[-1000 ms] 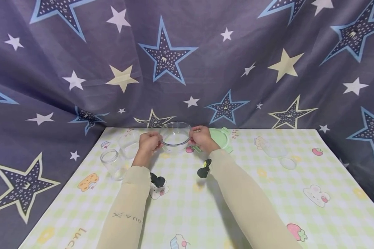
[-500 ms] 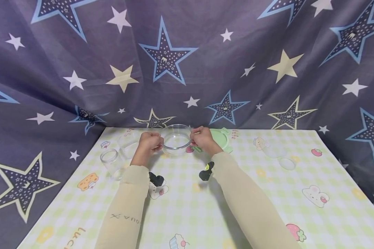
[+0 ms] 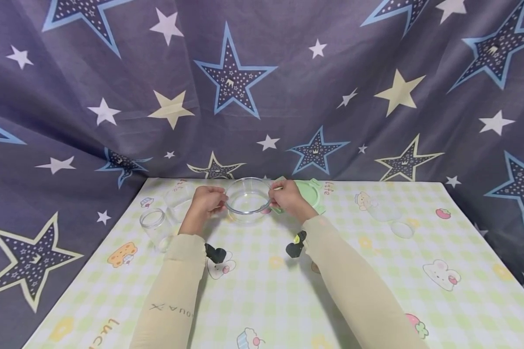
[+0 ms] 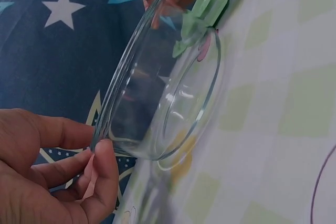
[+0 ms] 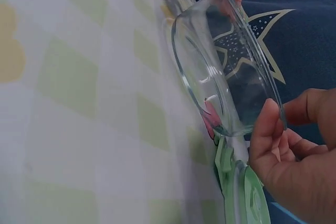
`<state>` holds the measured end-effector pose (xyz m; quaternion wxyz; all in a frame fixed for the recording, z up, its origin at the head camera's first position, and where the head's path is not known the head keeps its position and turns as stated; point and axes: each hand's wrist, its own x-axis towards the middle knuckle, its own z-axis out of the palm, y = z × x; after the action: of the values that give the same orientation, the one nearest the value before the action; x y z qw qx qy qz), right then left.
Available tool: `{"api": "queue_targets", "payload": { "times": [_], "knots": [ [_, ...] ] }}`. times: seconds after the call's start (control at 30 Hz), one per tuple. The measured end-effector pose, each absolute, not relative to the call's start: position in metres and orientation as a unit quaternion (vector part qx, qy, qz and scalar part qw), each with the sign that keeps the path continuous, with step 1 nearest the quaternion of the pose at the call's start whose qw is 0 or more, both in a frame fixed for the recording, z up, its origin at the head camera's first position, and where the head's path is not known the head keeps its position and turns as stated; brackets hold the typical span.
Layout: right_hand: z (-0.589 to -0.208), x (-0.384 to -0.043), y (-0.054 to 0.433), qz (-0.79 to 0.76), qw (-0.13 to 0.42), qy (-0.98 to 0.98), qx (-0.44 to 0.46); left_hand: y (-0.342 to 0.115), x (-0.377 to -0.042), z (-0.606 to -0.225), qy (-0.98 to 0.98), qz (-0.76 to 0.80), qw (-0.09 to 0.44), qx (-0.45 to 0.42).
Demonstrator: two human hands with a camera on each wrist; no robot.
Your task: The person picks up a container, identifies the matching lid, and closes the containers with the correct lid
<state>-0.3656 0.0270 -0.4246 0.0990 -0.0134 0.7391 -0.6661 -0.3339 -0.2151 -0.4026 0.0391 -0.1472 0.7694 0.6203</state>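
A round clear glass bowl [image 3: 246, 206] is between my two hands near the back of the table. My left hand [image 3: 206, 199] pinches its rim on the left, thumb and fingertips on the edge, as the left wrist view shows for the bowl [image 4: 142, 93]. On the opposite side my right hand [image 3: 288, 196] pinches the rim the same way. The bowl's base is low over the cloth; whether it touches cannot be told. A light green lid [image 3: 311, 193] with side tabs lies just behind my right hand, partly covered by it.
A clear jar [image 3: 154, 225] stands at the left, with another faint clear container [image 3: 175, 199] behind it. Toward the right, a clear container [image 3: 386, 212] appears to lie on its side. A star-patterned curtain [image 3: 288, 97] hangs along the table's back edge.
Both hands have brought the bowl slightly down and toward me. The grip on its rim stays the same, and the green lid and clear containers have not moved.
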Motion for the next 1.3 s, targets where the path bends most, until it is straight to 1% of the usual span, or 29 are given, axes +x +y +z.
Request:
{"api": "queue_targets", "payload": {
  "times": [0.23, 0.37, 0.9, 1.3],
  "knots": [
    [-0.419, -0.359, 0.032, -0.649, 0.113, 0.751, -0.036, -0.218, -0.335, -0.405, 0.769, 0.622, 0.04, -0.145],
    [-0.417, -0.357, 0.035, -0.639, 0.123, 0.758, -0.046, -0.22, -0.333, -0.406, 0.77, 0.622, 0.052, -0.13],
    [-0.406, -0.344, 0.052, -0.585, 0.184, 0.786, -0.079, -0.223, -0.322, -0.408, 0.766, 0.619, 0.145, -0.096],
    [-0.404, -0.337, 0.067, -0.599, 0.235, 0.762, -0.076, -0.222, -0.312, -0.408, 0.735, 0.644, 0.201, -0.066]
  ]
}}
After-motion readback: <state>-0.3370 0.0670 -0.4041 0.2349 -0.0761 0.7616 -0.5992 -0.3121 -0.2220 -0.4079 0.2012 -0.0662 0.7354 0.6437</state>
